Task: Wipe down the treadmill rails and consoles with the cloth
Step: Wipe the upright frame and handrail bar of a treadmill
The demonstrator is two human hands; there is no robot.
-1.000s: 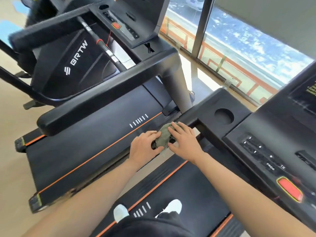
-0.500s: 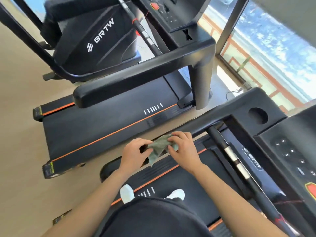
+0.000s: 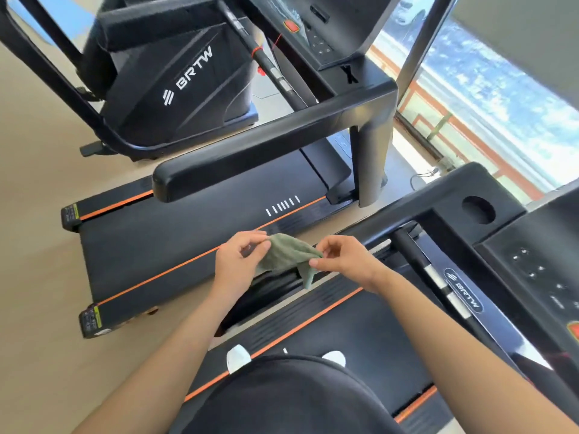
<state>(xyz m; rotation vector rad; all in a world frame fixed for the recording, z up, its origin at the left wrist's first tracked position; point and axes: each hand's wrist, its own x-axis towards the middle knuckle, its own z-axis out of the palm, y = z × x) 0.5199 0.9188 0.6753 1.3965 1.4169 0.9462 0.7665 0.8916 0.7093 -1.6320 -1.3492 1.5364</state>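
Observation:
A grey-green cloth (image 3: 286, 255) is stretched between my hands, just above the black left rail (image 3: 369, 233) of the treadmill I stand on. My left hand (image 3: 238, 261) pinches its left edge. My right hand (image 3: 343, 261) pinches its right edge, and a corner of cloth hangs down below it. The rail runs up to the right into the console (image 3: 532, 264), which has a round cup hole and buttons. The part of the rail under the cloth is hidden.
A second black treadmill stands to the left, its rail (image 3: 266, 151) and console (image 3: 316, 29) above my hands. A black centre bar (image 3: 423, 264) runs beside my right wrist. A large window (image 3: 488, 98) fills the upper right. Tan floor (image 3: 37, 277) lies to the left.
The cloth was bunched and pressed on the rail under both hands. Now it is lifted off the rail and spread open, and my hands have moved apart.

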